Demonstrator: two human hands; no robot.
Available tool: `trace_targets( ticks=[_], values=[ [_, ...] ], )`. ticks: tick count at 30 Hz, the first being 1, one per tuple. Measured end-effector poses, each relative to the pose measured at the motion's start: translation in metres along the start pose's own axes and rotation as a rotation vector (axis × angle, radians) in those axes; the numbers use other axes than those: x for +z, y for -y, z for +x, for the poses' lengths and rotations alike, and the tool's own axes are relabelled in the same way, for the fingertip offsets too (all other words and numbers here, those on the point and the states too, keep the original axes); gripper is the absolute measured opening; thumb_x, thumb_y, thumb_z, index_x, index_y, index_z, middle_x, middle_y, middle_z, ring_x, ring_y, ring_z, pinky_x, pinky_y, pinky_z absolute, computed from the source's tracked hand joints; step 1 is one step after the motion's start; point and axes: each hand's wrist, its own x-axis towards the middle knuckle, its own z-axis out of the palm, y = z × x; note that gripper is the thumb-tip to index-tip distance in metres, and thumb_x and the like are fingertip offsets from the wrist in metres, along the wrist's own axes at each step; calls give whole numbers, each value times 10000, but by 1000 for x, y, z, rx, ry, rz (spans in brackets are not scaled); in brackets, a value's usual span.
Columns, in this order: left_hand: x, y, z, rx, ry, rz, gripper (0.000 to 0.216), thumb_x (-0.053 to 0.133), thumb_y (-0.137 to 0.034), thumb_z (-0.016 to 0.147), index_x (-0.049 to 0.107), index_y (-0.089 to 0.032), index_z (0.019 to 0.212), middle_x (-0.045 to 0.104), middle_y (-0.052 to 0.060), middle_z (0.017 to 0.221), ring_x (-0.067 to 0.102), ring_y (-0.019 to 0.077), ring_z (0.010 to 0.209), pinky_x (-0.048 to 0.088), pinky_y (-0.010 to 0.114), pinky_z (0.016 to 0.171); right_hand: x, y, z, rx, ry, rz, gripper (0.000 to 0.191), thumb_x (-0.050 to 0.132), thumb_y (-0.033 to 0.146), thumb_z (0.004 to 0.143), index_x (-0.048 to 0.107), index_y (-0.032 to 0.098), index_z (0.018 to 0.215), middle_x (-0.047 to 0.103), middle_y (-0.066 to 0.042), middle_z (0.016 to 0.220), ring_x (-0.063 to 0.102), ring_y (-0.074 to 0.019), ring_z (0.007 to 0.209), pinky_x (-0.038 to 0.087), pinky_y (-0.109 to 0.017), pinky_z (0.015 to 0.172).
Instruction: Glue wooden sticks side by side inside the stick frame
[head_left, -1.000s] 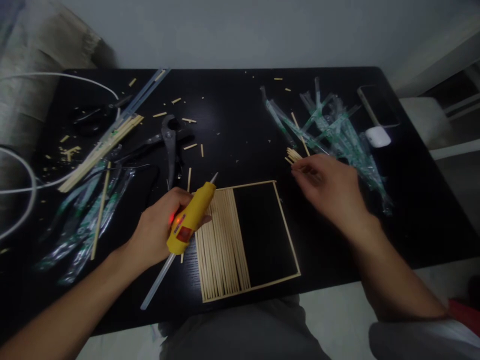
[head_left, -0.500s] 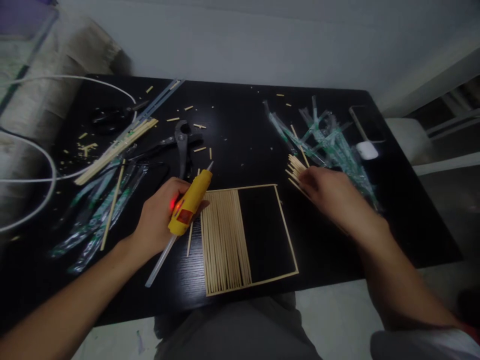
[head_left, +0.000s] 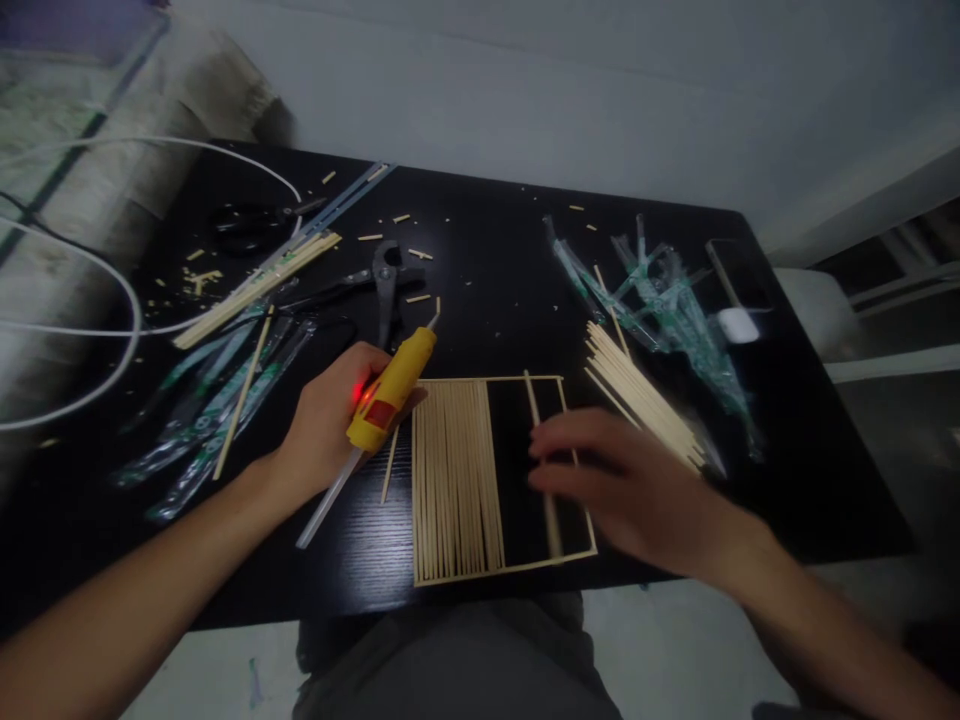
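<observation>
My left hand [head_left: 326, 415] is wrapped around a yellow hot glue gun [head_left: 394, 390] with a red light glowing. A clear glue stick [head_left: 328, 497] pokes out of its back end, and the nozzle points up and away. My right hand [head_left: 615, 480], slightly blurred, pinches one thin wooden stick [head_left: 533, 400] over the right part of a rectangular stick frame [head_left: 536, 567]. Side-by-side sticks [head_left: 454, 480] fill the frame's left part; black tabletop shows through the rest. A bundle of loose sticks [head_left: 641, 390] lies beyond my right hand.
Pliers [head_left: 385, 285], scissors [head_left: 251, 222] and another stick bundle [head_left: 255, 290] lie at the left, near plastic wrappers [head_left: 217, 420] and a white cable [head_left: 135, 330]. More wrappers [head_left: 690, 320], a phone [head_left: 739, 272] and a white case [head_left: 738, 325] are at the right.
My right hand has moved left from the stick bundle to the frame, bringing a single stick with it. The bundle now rests on the table. My left hand still grips the glue gun.
</observation>
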Motion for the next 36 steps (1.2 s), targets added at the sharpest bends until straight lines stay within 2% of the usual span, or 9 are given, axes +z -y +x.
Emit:
trace_targets(
  ticks=[4, 7, 12, 15, 18, 21, 24, 29, 36],
  values=[
    [0, 2, 0, -8, 7, 3, 244, 753, -426, 1039, 575, -260, 1023, 664, -33, 910, 622, 131, 733, 503, 288, 641, 47, 4, -14, -22, 126, -19, 146, 649, 242, 1115, 792, 262, 1095, 829, -34, 1155, 800, -200, 1129, 686, -320, 979],
    [0, 2, 0, -19, 37, 6, 227, 744, -412, 1048, 578, -258, 1029, 659, -38, 908, 612, 125, 735, 504, 276, 642, 59, 3, -21, -80, 182, -46, 189, 629, 201, 1126, 807, 237, 1070, 831, -47, 1188, 788, -178, 1175, 673, -311, 1049],
    [1, 2, 1, -25, 31, 8, 237, 751, -419, 1044, 581, -256, 1021, 659, -42, 891, 614, 123, 724, 499, 275, 638, 59, -12, -26, -226, 159, -49, 247, 558, 105, 1122, 783, 176, 1198, 819, -95, 1261, 713, -220, 1394, 659, -370, 1128],
    [2, 2, 2, -27, 30, 12, 253, 766, -429, 1035, 585, -253, 1016, 666, -43, 886, 620, 122, 719, 489, 269, 622, 59, -22, -24, -168, 102, -7, 337, 497, 40, 1084, 735, 171, 1284, 788, -118, 1342, 662, -235, 1477, 660, -400, 1136],
    [2, 2, 2, -23, 29, 11, 256, 770, -419, 1031, 577, -252, 1008, 662, -46, 887, 618, 124, 717, 496, 269, 625, 59, -28, -21, -50, -5, -16, 300, 563, 76, 1079, 734, 197, 1293, 782, -138, 1333, 717, -263, 1404, 685, -460, 1102],
    [1, 1, 2, -11, 43, 19, 238, 774, -406, 1030, 593, -254, 1025, 668, -45, 897, 626, 124, 721, 508, 274, 635, 61, -31, -16, -13, -46, -64, 211, 647, 194, 1105, 749, 166, 1289, 785, -171, 1312, 761, -303, 1327, 693, -511, 1087],
    [1, 0, 3, 31, 38, 25, 197, 754, -414, 1049, 637, -256, 1048, 702, -23, 937, 671, 142, 781, 551, 292, 681, 62, -34, -13, -26, -20, -76, 243, 671, 256, 1113, 756, 157, 1319, 781, -178, 1352, 750, -311, 1354, 680, -526, 1109],
    [1, 1, 4, 99, 47, 26, 167, 757, -410, 1045, 697, -264, 1099, 753, 26, 1096, 736, 200, 976, 639, 347, 852, 65, -42, -9, -45, -18, -36, 285, 693, 247, 1102, 745, 177, 1373, 764, -166, 1432, 722, -308, 1406, 654, -542, 1154],
    [3, 7, -2, 92, 78, -16, 211, 786, -406, 1021, 748, -300, 1200, 772, 39, 1115, 765, 215, 995, 655, 356, 855, 66, -48, -3, -100, -23, 0, 229, 646, 265, 1140, 722, 193, 1344, 771, -138, 1431, 716, -249, 1420, 593, -508, 1236]
  ],
)
